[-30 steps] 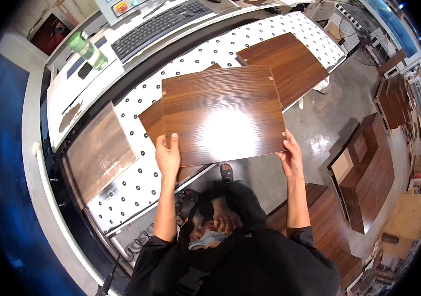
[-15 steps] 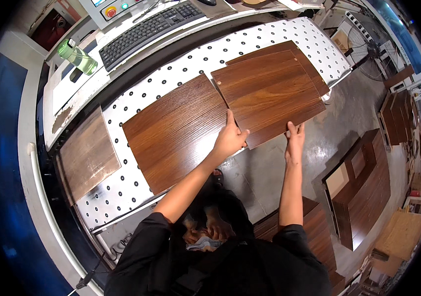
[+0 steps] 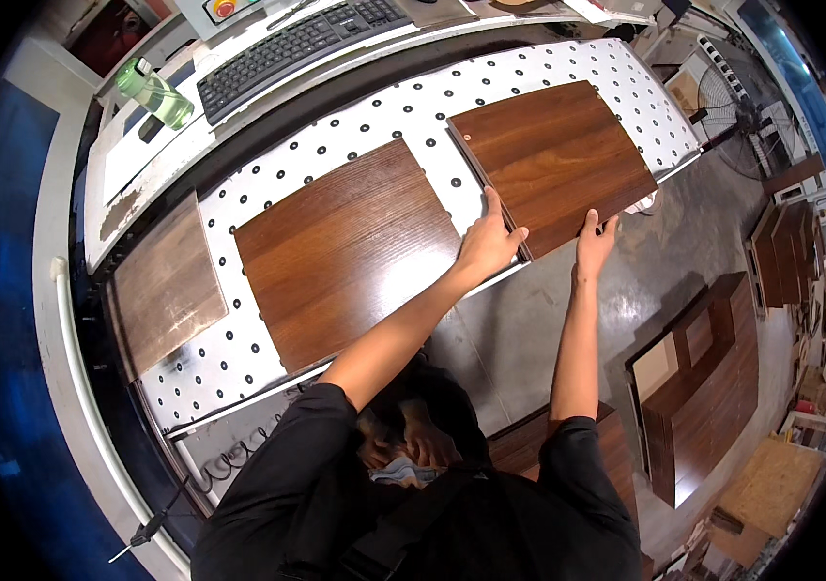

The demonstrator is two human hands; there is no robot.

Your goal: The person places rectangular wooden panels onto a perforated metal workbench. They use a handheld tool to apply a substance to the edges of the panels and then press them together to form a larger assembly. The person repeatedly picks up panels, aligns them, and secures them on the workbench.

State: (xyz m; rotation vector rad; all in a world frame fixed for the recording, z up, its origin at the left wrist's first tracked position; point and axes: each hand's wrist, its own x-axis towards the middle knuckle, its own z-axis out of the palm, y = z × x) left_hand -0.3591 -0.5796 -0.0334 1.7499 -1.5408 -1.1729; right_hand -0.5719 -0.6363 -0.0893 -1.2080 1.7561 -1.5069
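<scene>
A dark brown wood-grain panel [image 3: 558, 155] lies at the right of a white table dotted with black, squared up over another panel whose edge shows along its left side. My left hand [image 3: 492, 240] grips its near left corner, index finger stretched along the left edge and thumb toward the near edge. My right hand [image 3: 596, 248] holds the near edge farther right, thumb and fingertips at the rim; its other fingers are partly hidden. A second brown panel [image 3: 350, 252] lies flat to the left, beneath my left forearm, with a strip of dotted table between the two.
A worn greyish board [image 3: 169, 284] lies at the table's left end. Behind the dotted table [image 3: 374, 126] are a black keyboard [image 3: 302, 58] and a green bottle [image 3: 154, 95]. Brown cabinet pieces [image 3: 699, 382] stand on the floor at right, and a fan [image 3: 737, 97] at far right.
The upper right-hand panel has moved right and away, lining up over the one beneath it. Both hands moved with it, and the gap to the left panel widened.
</scene>
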